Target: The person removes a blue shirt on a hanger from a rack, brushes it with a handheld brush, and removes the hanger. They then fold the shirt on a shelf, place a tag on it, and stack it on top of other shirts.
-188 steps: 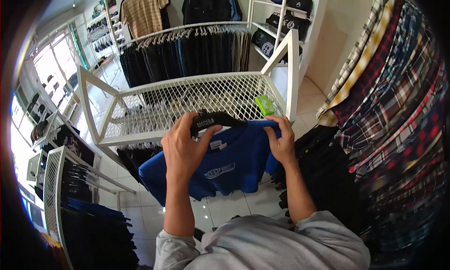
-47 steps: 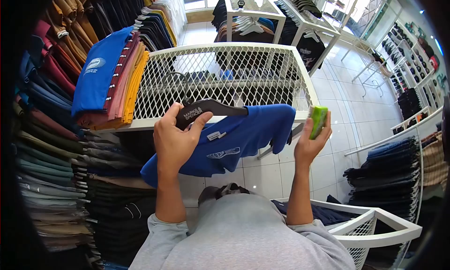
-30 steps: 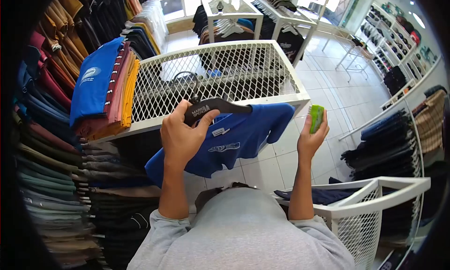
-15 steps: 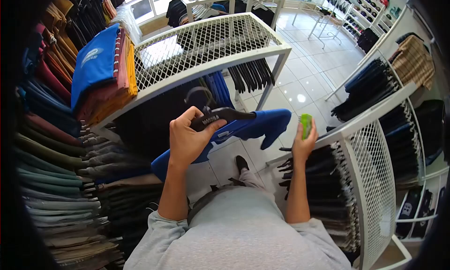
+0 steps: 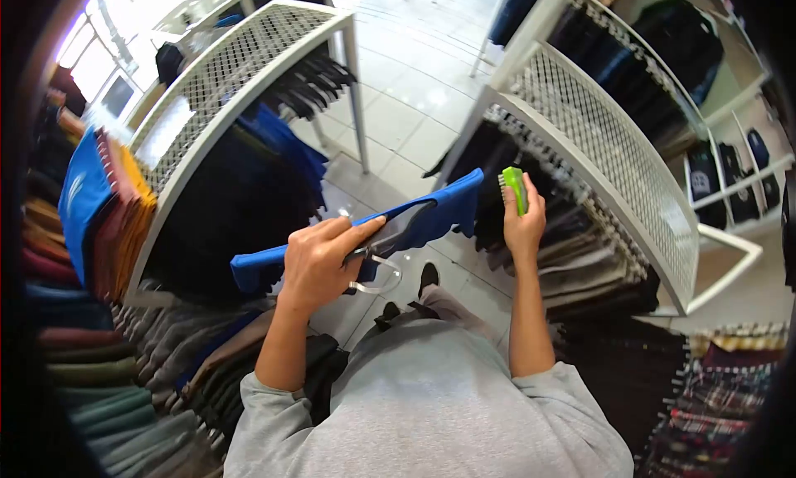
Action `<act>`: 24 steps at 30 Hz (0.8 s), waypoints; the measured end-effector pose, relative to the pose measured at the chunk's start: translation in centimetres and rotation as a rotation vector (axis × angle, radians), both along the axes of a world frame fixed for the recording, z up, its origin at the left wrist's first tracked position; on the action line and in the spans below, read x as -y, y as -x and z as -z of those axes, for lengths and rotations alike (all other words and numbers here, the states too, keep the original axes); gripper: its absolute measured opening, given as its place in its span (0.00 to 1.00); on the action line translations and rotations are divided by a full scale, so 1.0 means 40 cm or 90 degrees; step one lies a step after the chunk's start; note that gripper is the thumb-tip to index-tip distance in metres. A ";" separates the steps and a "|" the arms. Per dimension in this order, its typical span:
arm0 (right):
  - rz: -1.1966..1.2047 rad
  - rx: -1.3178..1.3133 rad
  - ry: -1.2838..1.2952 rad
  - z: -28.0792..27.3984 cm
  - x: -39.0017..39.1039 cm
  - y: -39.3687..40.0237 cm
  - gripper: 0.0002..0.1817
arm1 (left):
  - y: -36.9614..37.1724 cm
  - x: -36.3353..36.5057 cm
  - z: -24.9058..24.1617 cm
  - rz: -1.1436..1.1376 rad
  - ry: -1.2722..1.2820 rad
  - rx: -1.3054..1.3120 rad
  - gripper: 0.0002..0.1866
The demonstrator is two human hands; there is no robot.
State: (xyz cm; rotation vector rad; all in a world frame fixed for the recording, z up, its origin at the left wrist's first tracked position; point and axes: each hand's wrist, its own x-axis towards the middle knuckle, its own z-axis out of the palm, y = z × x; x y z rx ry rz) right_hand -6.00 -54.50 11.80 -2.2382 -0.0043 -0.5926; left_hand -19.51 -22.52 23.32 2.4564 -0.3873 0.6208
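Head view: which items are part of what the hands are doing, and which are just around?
In hand:
- left hand grips a dark plastic hanger
- blue T-shirt hung on that hanger
- right hand holds a small green brush-like tool

Just around:
- white wire-mesh rack over hanging dark clothes
- second white mesh rack
- folded blue shirt on a coloured stack

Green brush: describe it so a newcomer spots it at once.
Start at the white mesh rack on the right. Just left of its lower edge, the right hand holds up the green brush. It is the only lime-green thing among dark clothes, beside the blue shirt.
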 end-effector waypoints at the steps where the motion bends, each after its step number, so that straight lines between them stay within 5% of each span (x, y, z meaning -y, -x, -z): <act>1: -0.017 0.035 -0.027 -0.058 0.020 0.037 0.28 | 0.000 0.023 0.005 0.031 -0.033 0.015 0.31; 5: -0.172 0.129 0.002 -0.242 0.043 0.180 0.31 | -0.002 0.131 0.034 0.127 -0.110 0.070 0.33; 8: -0.234 0.098 0.090 -0.218 0.115 0.222 0.31 | 0.001 0.208 0.048 0.160 -0.184 0.134 0.29; 12: 0.107 -0.014 0.140 -0.050 0.407 0.188 0.27 | 0.017 0.305 0.053 0.174 -0.260 0.245 0.25; 14: 0.158 0.063 0.058 -0.019 0.536 0.212 0.26 | 0.031 0.368 0.049 0.175 -0.280 0.252 0.25; 19: -0.068 0.110 0.033 -0.256 0.541 0.373 0.29 | 0.045 0.567 0.037 0.282 -0.317 0.283 0.29; 22: -0.159 0.080 0.078 -0.246 0.591 0.437 0.30 | 0.058 0.678 0.028 0.335 -0.341 0.298 0.29; 24: -0.057 0.066 0.070 -0.181 0.702 0.443 0.29 | 0.069 0.740 0.030 0.367 -0.350 0.306 0.29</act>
